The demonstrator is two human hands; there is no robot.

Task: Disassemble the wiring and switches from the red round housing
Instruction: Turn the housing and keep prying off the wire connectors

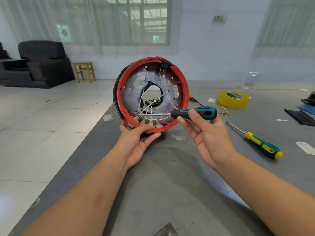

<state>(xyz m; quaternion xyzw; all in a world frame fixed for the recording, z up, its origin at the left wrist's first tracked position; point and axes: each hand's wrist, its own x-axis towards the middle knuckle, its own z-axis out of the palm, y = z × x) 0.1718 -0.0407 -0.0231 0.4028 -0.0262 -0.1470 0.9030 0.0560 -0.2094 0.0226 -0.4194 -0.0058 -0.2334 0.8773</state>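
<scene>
The left hand (136, 133) grips the upright red housing (183, 77) by its lower rim. The right hand (202, 132) holds a screwdriver (194, 113), its tip by the switches (146, 122). Prying them loose likely comes next, needing steady leverage.

A grey table (170, 176) fills the near and right part of the scene, its left edge running diagonally beside a tiled floor. On it to the right lies a green-and-yellow screwdriver (259, 143), tip pointing far-left. Farther off sits a roll of yellow tape (233, 99), with a short piece of wire (224, 111) just near of it. Scraps of paper (306, 147) and tape residue are scattered about, and dark flat objects (300, 116) lie at the right edge.
</scene>
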